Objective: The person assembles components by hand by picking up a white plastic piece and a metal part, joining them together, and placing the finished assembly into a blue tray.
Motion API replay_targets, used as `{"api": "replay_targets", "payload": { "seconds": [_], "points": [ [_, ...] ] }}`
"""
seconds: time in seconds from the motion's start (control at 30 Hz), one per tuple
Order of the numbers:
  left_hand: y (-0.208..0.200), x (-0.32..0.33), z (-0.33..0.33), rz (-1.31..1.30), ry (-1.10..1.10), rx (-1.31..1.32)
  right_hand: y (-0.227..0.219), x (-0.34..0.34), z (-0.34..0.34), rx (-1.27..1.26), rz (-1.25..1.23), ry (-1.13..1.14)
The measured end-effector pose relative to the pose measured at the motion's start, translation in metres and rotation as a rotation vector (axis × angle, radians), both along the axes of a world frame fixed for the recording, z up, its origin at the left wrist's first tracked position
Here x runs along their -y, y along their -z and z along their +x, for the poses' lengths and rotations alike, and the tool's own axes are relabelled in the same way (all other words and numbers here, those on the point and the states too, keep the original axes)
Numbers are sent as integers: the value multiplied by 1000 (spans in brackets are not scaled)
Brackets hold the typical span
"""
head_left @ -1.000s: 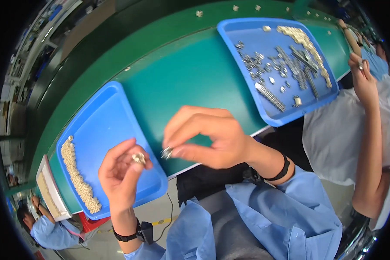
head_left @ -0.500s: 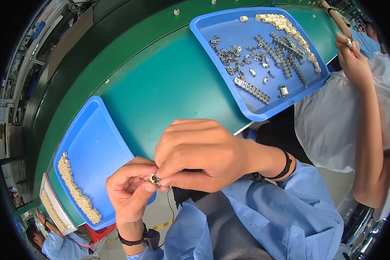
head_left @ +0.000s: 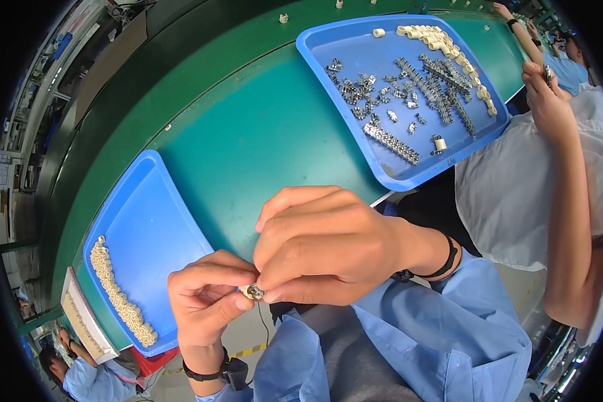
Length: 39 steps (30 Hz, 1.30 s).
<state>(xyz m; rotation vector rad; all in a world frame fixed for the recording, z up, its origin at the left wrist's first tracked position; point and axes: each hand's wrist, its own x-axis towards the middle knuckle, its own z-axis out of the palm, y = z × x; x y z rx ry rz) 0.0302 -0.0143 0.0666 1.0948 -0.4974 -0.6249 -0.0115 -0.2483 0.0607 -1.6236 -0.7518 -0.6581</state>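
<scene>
My left hand (head_left: 202,295) pinches a small cream ring-shaped part (head_left: 251,291) with shiny metal in it, between thumb and forefinger. From the right, my right hand (head_left: 331,248) closes its thumb and fingertips on the same part, hiding some of it. The two hands meet in front of my body, over the near edge of the green table. Left of them lies a blue tray (head_left: 147,224) with a band of small cream parts (head_left: 117,288) packed along its left side.
A second blue tray (head_left: 345,50) farther right holds loose metal clips (head_left: 355,90), metal strips (head_left: 392,142) and cream rings (head_left: 442,45). Beside it at the right, a co-worker's hand (head_left: 549,100) holds a small metal piece. Small parts ride on the dark green belt (head_left: 234,40) beyond.
Both my hands have shifted slightly right and down with the cream part between them; more of its opening shows. The co-worker's hand has turned a little.
</scene>
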Motion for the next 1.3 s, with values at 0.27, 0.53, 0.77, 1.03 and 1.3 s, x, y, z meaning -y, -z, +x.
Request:
{"api": "replay_targets", "payload": {
  "seconds": [0.27,0.53,0.77,1.03,1.3],
  "points": [
    [1,-2,-1,35,1,-14,-1,1,-5,-30,-96,31],
    [7,-2,0,44,17,-131,7,1,-2,-2,-116,2],
    [9,-1,2,-3,76,-155,5,3,-7,-104,-33,-37],
    [11,-2,3,-27,118,-205,3,6,-9,-127,-29,-14],
    [13,-4,3,-3,114,-164,0,6,-12,-96,-91,17]
  ]
}}
